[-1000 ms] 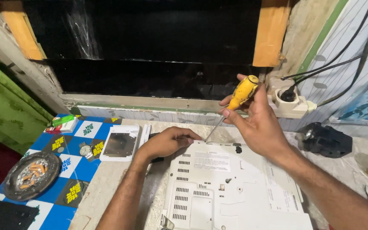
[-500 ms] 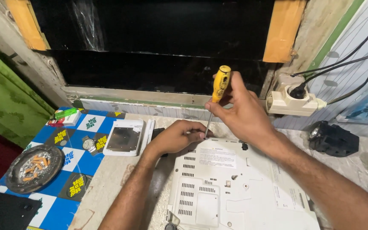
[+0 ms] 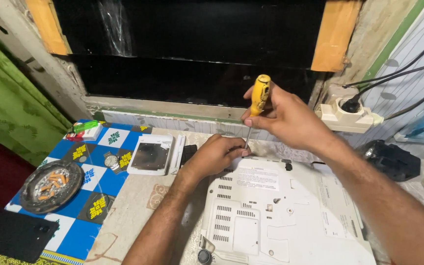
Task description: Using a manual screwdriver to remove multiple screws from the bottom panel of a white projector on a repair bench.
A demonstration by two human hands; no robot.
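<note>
A white device [image 3: 280,211] lies upside down on the table, its vented underside and a paper label facing up. My right hand [image 3: 285,118] grips a yellow-handled screwdriver [image 3: 257,100], held nearly upright, its metal tip down at the device's far left corner. My left hand [image 3: 215,156] rests on that same corner, fingers curled beside the screwdriver tip.
A blue patterned mat [image 3: 82,196] holds an ashtray with cigarette butts [image 3: 51,185], a wristwatch [image 3: 110,160], a white flat box [image 3: 150,154] and a dark phone [image 3: 15,235]. A wall socket with a black plug [image 3: 348,112] and a black object [image 3: 391,159] are at the right. A dark window [image 3: 197,49] is behind.
My right hand has swung the screwdriver from a slant to nearly upright and moved it left over the device's corner. The left hand has stayed on the corner.
</note>
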